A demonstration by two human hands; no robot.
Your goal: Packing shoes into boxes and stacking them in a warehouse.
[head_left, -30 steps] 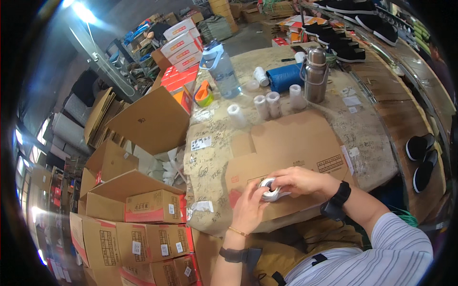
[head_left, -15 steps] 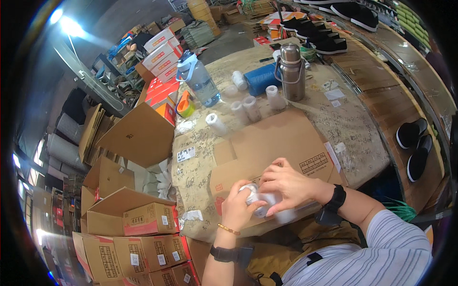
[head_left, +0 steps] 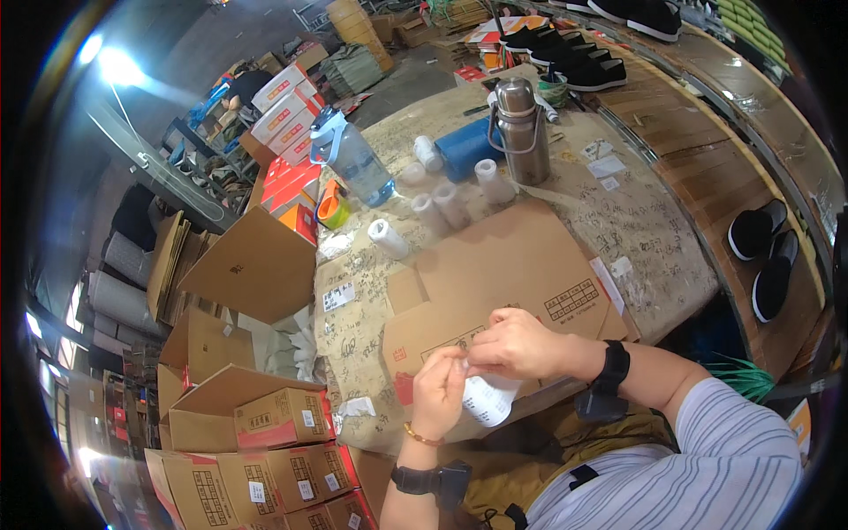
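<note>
My left hand (head_left: 438,389) and my right hand (head_left: 521,343) meet over the near edge of a flat brown cardboard box (head_left: 503,256). Both hands have their fingers pinched together at the top of a curled white label strip (head_left: 488,403) with dark print. The strip hangs below the fingertips, in front of my lap. Fingers hide its upper end, and I cannot make out whether a roll is behind it. The folded box lies flat on the worn table (head_left: 654,238).
Beyond the box stand several small white rolls (head_left: 388,238), a blue roll (head_left: 465,150), a steel flask (head_left: 523,132) and a large water bottle (head_left: 358,159). Brown cartons (head_left: 278,415) are stacked at left. Black shoes (head_left: 774,274) lie on the right-hand bench (head_left: 698,141).
My fingers have come together at the top of the strip; before, the left hand held a white roll and the right was blurred beside it. The view has shifted slightly.
</note>
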